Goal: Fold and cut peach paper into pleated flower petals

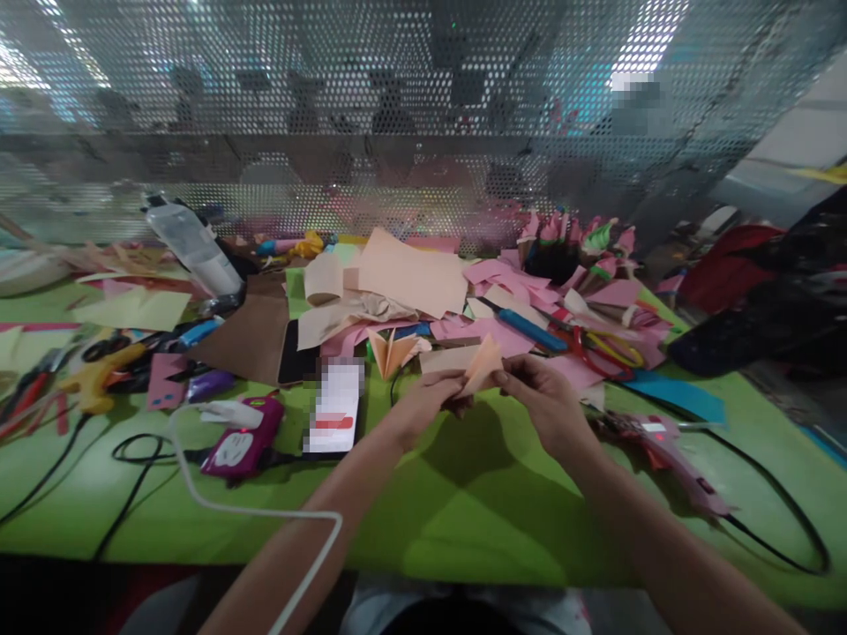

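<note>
While the left hand (433, 394) pinches one side of the folded peach paper (484, 360) and the right hand (543, 397) grips the other above the green tabletop (456, 520), open room runs toward its near edge, between the smartphone (336, 406) at left and pink glue gun (676, 459) at right.

Green table (410, 547), glossy at left. Paper heap (416, 273) across far middle, mostly peach and pink. Bottle (195, 247) far left. Brown sheet (248, 335) at heap's left end. Left side: yellow tool (101, 375), pliers (30, 392) with red-orange handles. Nearer: magenta adapter (243, 441), phone (336, 410) just right of it, screen lit. Right: blue sheet (685, 399). Pink glue gun (685, 467) nearer, black cable (798, 494) curving off it.
</note>
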`<action>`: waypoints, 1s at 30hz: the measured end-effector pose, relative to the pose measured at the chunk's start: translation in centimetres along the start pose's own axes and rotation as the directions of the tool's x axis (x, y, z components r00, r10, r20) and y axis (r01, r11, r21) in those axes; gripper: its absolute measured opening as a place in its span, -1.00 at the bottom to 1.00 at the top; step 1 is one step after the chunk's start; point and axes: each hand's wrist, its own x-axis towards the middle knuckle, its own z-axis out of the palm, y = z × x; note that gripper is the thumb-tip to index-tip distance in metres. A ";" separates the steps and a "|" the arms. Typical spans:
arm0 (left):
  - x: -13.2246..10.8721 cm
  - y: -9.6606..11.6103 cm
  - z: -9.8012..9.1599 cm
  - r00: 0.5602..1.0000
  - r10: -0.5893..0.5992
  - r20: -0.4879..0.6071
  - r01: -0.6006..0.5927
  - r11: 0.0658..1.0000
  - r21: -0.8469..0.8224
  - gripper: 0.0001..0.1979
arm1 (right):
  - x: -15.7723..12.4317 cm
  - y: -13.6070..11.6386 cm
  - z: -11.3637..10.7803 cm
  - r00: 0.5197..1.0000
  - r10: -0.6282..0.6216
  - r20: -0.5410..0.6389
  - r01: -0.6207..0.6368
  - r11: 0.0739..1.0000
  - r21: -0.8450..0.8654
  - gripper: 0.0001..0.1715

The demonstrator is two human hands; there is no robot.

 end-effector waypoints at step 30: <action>0.4 -0.1 -0.4 0.947 0.321 -0.018 -0.299 0.899 0.322 -0.74 | -0.3 -1.0 0.1 0.990 -0.058 -0.129 0.071 0.992 0.101 -0.81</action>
